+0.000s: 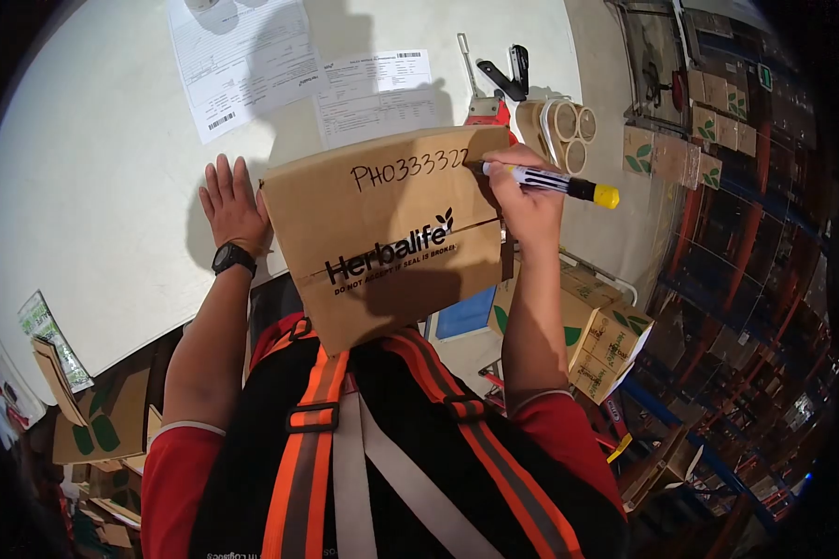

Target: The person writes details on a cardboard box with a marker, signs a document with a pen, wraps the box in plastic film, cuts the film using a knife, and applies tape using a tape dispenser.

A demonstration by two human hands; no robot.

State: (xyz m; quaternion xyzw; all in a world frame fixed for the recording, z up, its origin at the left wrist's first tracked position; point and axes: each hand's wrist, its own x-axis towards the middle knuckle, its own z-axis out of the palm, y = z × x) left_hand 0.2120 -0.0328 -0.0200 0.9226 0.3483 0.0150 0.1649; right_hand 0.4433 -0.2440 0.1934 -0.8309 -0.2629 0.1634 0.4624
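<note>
A brown cardboard box (391, 219) with a printed "Herbalife" logo lies in front of me at the table's near edge. Handwritten black characters, "PH0333322", run along its upper part. My right hand (529, 200) is closed round a marker pen (552, 180) with a white-and-dark barrel and a yellow end. The pen's tip meets the cardboard at the right end of the writing. My left hand (233, 205), wearing a black watch (234, 258), lies flat on the table with fingers extended, beside the box's left edge.
Printed papers (378, 98) lie beyond the box on the white table (112, 186). A black stapler (508, 73), a red-and-metal tape dispenser (483, 107) and tape rolls (569, 121) stand at the far right. More cartons (611, 349) are to my right, near tall racks (718, 270).
</note>
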